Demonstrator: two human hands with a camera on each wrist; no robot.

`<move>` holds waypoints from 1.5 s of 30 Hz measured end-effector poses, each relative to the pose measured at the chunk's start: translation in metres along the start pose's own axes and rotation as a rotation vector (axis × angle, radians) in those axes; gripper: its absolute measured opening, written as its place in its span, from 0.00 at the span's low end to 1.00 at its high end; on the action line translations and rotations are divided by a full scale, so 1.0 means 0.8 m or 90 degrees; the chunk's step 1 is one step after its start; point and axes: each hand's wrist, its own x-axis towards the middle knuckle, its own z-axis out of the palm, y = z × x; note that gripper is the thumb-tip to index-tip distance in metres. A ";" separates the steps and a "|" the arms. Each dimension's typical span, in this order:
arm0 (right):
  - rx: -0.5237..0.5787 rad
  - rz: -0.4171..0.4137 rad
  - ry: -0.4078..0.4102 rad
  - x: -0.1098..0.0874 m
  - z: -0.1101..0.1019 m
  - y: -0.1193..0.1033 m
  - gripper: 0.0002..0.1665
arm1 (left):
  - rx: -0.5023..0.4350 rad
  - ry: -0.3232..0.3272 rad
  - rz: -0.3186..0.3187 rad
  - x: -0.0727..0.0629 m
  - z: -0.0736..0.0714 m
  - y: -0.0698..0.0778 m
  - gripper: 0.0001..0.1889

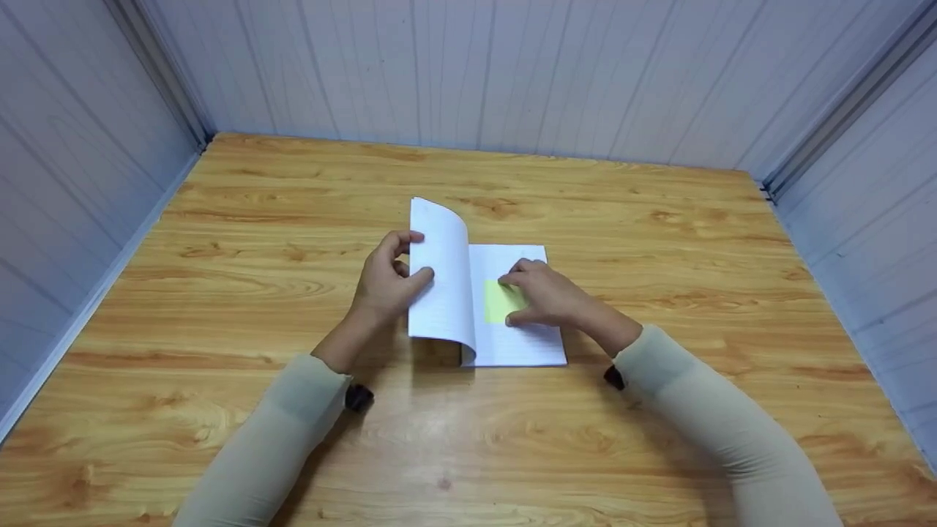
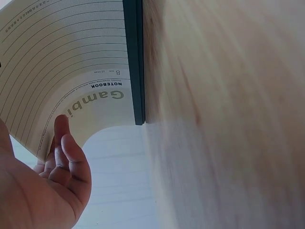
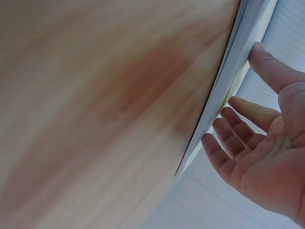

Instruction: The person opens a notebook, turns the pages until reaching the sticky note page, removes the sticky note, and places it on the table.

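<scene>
An open notebook (image 1: 523, 348) lies on the wooden table, its left part of cover and pages (image 1: 441, 234) standing up and curving leftward. My left hand (image 1: 384, 282) grips the outer edge of that raised part, thumb on the lined page and fingers behind. In the left wrist view the cover (image 2: 100, 47) shows upside-down "NOTEBOOK" lettering beside a dark spine strip (image 2: 135, 62). On the flat right page sits a yellow sticky note (image 1: 496, 304). My right hand (image 1: 549, 293) rests over its right side, thumb near the lower edge, fingers near the upper; in the right wrist view the fingers look extended.
The wood-grain table (image 1: 293, 205) stretches around the notebook on all sides. White panelled walls (image 1: 454, 73) bound it at the back, left and right. Beneath each sleeve cuff a small dark object (image 1: 359, 397) is visible.
</scene>
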 end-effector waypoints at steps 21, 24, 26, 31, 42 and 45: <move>-0.002 -0.035 0.070 0.004 0.008 0.006 0.18 | 0.011 0.006 -0.013 0.002 0.001 -0.002 0.24; -0.016 -0.043 0.083 0.004 0.007 0.006 0.16 | 0.006 0.007 -0.012 0.002 0.001 -0.003 0.24; -0.020 -0.048 0.095 0.004 0.007 0.006 0.14 | 0.002 0.008 -0.012 0.002 0.001 -0.003 0.24; -0.003 -0.048 0.116 0.005 0.007 0.008 0.13 | -0.005 0.007 -0.011 0.002 0.001 -0.002 0.24; 0.025 -0.013 0.176 0.005 0.006 0.007 0.12 | -0.036 0.013 0.003 0.000 0.001 0.001 0.24; 0.027 0.006 0.191 0.004 0.006 0.007 0.13 | -0.042 0.015 0.001 0.000 0.001 0.002 0.24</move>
